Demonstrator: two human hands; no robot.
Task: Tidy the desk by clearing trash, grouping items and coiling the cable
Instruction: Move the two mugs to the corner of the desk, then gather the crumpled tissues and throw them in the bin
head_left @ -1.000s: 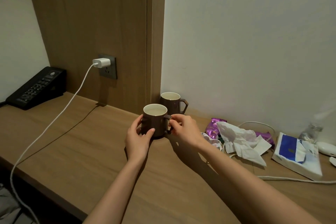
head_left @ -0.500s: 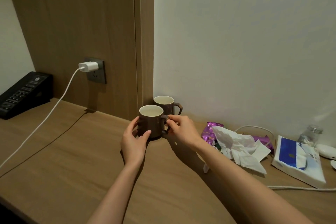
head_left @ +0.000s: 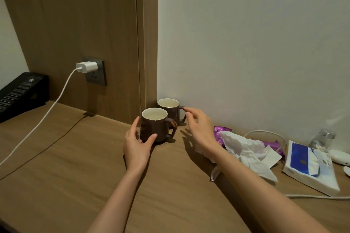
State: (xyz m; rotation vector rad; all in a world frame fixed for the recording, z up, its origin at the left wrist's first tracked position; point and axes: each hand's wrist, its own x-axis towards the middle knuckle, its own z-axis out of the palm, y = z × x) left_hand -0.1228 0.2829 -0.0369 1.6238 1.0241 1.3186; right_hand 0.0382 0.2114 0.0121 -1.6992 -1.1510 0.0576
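Observation:
Two brown mugs stand on the wooden desk by the wall corner, the front mug just ahead of the back mug. My left hand cups the front mug's lower left side, thumb and fingers curved around it. With its fingers spread, my right hand hovers to the right of the mugs, its fingertips at the back mug's handle. A white cable runs from the charger in the wall socket across the desk to the left. Crumpled tissue and purple wrappers lie to the right.
A black desk phone sits at the far left. At the right are a blue-and-white tissue pack, a small glass jar, a white oval object and another stretch of white cable.
My right hand has let go of the front mug's handle and moved back to the rear mug's handle. The left hand stays on the front mug.

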